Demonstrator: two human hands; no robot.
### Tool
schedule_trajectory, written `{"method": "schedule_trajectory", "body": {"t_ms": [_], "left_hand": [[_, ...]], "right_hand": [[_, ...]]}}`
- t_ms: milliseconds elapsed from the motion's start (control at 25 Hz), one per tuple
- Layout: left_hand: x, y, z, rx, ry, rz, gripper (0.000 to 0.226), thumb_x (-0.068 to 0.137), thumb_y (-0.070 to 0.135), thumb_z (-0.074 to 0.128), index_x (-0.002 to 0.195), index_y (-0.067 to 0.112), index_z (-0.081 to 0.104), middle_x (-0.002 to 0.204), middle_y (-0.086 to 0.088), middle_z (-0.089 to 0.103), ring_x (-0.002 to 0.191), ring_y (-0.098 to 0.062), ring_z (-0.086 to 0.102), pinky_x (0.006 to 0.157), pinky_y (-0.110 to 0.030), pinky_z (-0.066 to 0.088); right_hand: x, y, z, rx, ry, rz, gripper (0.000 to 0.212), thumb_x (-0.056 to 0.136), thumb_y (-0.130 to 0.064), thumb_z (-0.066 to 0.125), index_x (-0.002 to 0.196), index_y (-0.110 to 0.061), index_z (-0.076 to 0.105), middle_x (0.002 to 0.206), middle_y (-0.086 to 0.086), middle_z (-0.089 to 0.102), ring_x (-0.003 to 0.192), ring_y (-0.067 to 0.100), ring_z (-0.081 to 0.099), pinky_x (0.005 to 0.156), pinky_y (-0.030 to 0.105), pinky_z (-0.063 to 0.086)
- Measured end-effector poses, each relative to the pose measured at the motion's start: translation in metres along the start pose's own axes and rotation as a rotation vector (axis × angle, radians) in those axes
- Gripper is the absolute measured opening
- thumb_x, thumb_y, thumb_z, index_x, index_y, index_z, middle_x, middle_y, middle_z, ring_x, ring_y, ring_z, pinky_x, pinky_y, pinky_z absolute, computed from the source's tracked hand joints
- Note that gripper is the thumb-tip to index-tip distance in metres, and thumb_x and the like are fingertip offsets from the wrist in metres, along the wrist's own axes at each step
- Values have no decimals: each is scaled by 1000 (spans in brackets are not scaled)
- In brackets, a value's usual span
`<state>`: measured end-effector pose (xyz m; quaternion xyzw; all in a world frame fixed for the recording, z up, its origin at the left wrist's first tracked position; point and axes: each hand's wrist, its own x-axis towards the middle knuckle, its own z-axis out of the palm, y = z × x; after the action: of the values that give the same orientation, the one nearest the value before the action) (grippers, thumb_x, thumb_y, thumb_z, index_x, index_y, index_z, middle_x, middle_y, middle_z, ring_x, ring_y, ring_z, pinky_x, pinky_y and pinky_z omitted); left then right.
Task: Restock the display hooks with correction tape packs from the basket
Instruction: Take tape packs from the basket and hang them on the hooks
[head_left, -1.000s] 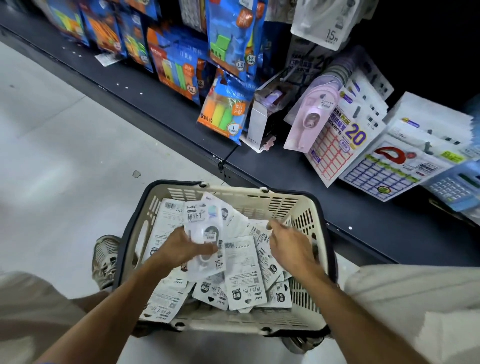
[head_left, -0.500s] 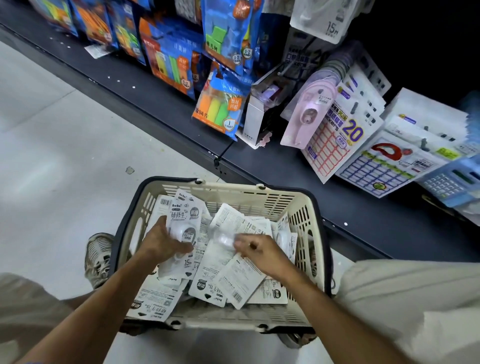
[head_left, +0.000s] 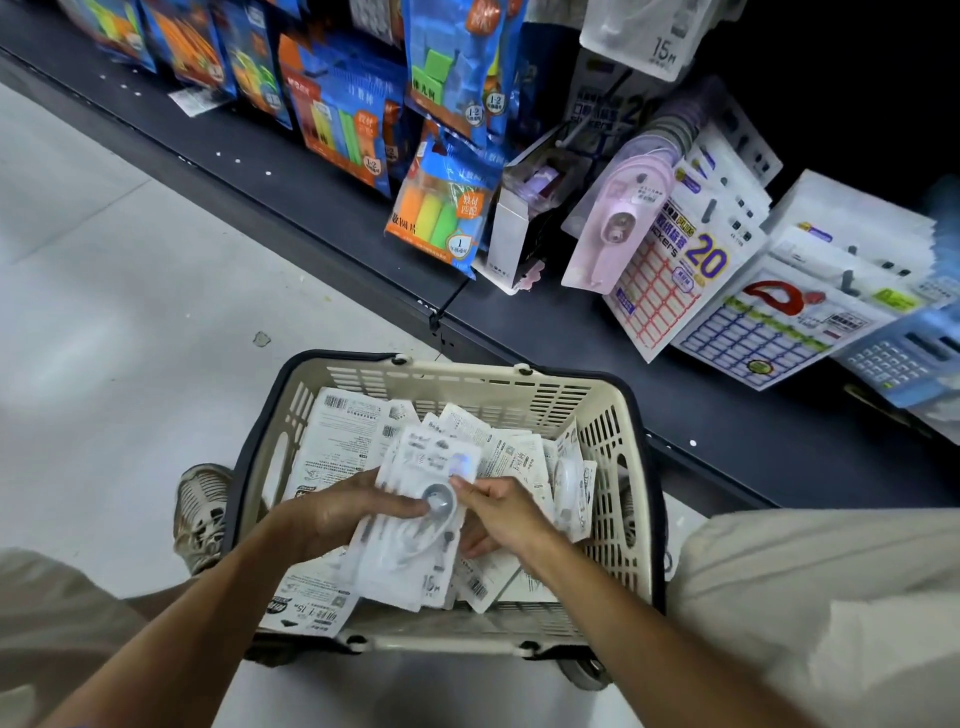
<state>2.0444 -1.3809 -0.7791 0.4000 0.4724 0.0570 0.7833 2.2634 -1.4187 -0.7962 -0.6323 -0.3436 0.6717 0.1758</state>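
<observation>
A cream plastic basket (head_left: 608, 431) with a dark rim sits on the floor between my knees, filled with several white correction tape packs (head_left: 343, 441). My left hand (head_left: 337, 514) grips a small stack of packs (head_left: 410, 545) held over the basket, thumb on the top blister. My right hand (head_left: 498, 514) pinches the right edge of that same stack. One white correction tape pack (head_left: 644, 36) hangs on the display at the top.
A dark low shelf base (head_left: 332, 208) runs diagonally in front of the basket. Above it hang blue packs of coloured blocks (head_left: 441, 218), a pink tape dispenser (head_left: 613, 228) and label sheets (head_left: 670, 275). Grey floor (head_left: 104, 312) lies to the left; my shoe (head_left: 200, 509) is beside the basket.
My right hand moved left from the loose packs and joined the left hand on the stack. The stack in my left hand shifted toward the basket's middle.
</observation>
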Motion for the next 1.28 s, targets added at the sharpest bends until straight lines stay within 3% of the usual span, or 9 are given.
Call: {"method": "schedule_trajectory", "body": {"t_ms": [120, 280, 320, 440, 600, 720, 880, 1080, 1280], "left_hand": [[-1, -1, -1, 202, 134, 17, 55, 63, 22, 91, 115, 19, 74, 112, -2, 78, 105, -21, 74, 100, -41, 54], [-3, -1, -15, 134, 321, -14, 47, 68, 19, 91, 110, 12, 72, 99, -5, 81, 88, -26, 78, 79, -39, 60], [-4, -1, -16, 128, 349, -9, 48, 68, 20, 91, 111, 12, 71, 98, -4, 81, 87, -25, 79, 77, -37, 59], [-2, -4, -11, 160, 404, 20, 52, 67, 22, 93, 112, 16, 68, 98, 1, 81, 88, -20, 78, 78, -37, 58], [8, -9, -5, 138, 575, -10, 69, 63, 23, 96, 118, 15, 55, 108, -3, 72, 104, -30, 67, 89, -44, 55], [16, -6, 4, 168, 623, -4, 68, 66, 25, 94, 119, 14, 54, 106, 0, 71, 104, -26, 66, 83, -39, 54], [16, -4, 7, 137, 577, 46, 66, 69, 17, 91, 125, 13, 56, 112, -4, 74, 107, -26, 68, 99, -51, 54], [13, -5, 7, 100, 484, 56, 58, 71, 8, 90, 119, 18, 60, 109, 0, 76, 107, -23, 69, 97, -42, 53], [6, -1, 9, 119, 288, 56, 43, 72, 10, 86, 110, 24, 71, 105, 5, 79, 107, -17, 72, 93, -33, 52]], "right_hand": [[-2, 13, 14, -187, -51, -49, 34, 104, -46, 49, 96, -19, 68, 81, 9, 76, 65, 21, 70, 57, 30, 56], [4, 41, -24, -960, 340, 36, 20, 99, -30, 54, 111, -14, 58, 104, 4, 69, 90, 22, 68, 80, 35, 55], [3, 47, -32, -929, 379, 182, 22, 96, -30, 58, 109, -13, 58, 104, 3, 68, 90, 22, 67, 78, 33, 55], [4, 49, -35, -310, 301, 465, 27, 91, -30, 70, 103, -10, 56, 90, 5, 63, 77, 22, 64, 67, 35, 58], [13, 39, -22, 60, 439, 303, 21, 86, -8, 75, 104, -10, 66, 101, 7, 74, 79, 17, 67, 56, 26, 52], [15, 17, -13, 267, 290, 81, 9, 89, -12, 72, 96, -17, 73, 98, -2, 79, 93, 16, 70, 63, 20, 50], [16, 3, 4, 419, -106, -28, 13, 95, -16, 67, 105, -16, 75, 112, 5, 75, 107, 22, 68, 92, 37, 56], [19, 20, 10, 607, -12, -4, 50, 86, 14, 66, 124, -17, 57, 120, 12, 67, 94, 27, 74, 78, 38, 62], [11, 16, 13, 323, -143, 61, 57, 78, -28, 84, 129, -23, 59, 108, 1, 75, 78, 8, 69, 59, 22, 51]]}}
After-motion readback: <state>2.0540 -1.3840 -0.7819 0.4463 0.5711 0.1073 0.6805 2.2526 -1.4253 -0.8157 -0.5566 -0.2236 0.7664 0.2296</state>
